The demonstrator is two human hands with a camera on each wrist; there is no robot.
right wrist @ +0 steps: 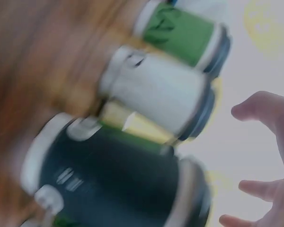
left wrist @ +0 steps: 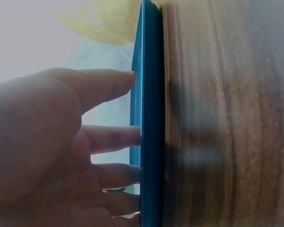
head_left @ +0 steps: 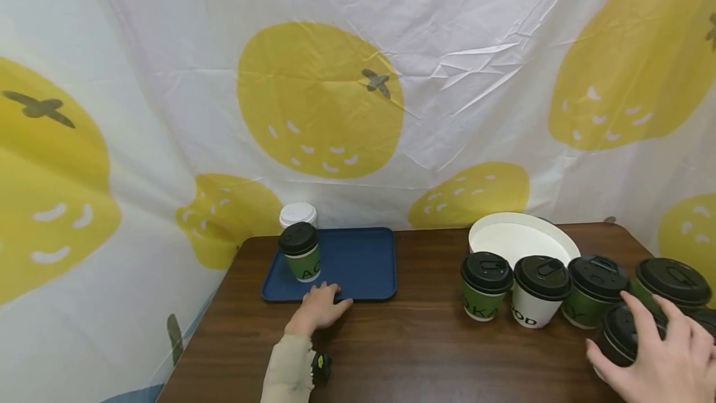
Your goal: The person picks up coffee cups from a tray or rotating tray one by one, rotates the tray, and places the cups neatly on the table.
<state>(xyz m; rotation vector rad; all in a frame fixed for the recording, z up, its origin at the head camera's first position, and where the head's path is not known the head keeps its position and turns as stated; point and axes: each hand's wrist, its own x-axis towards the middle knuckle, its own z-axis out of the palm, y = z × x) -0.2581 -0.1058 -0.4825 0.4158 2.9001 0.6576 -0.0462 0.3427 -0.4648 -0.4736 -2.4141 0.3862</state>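
My left hand (head_left: 320, 310) lies at the front edge of a blue tray (head_left: 358, 266), fingers extended; in the left wrist view its fingertips are right at the rim. A green-sleeved paper cup (head_left: 304, 263) with a black lid stands upright on the tray's left side. Behind it shows a white-lidded cup (head_left: 298, 213). My right hand (head_left: 674, 353) hovers with spread, bent fingers over a black-lidded cup (head_left: 618, 331) at the right. In the right wrist view a dark-sleeved cup (right wrist: 113, 175) is closest, blurred, and apart from the fingers.
To the right stand several more lidded cups: a green one (head_left: 482, 303), a white one (head_left: 534, 308), another green one (head_left: 582, 308) and a wide-lidded one (head_left: 674, 282). A round white tray (head_left: 514, 238) sits behind them on the brown wooden table (head_left: 414, 353). A lemon-print curtain (head_left: 436, 11) hangs behind.
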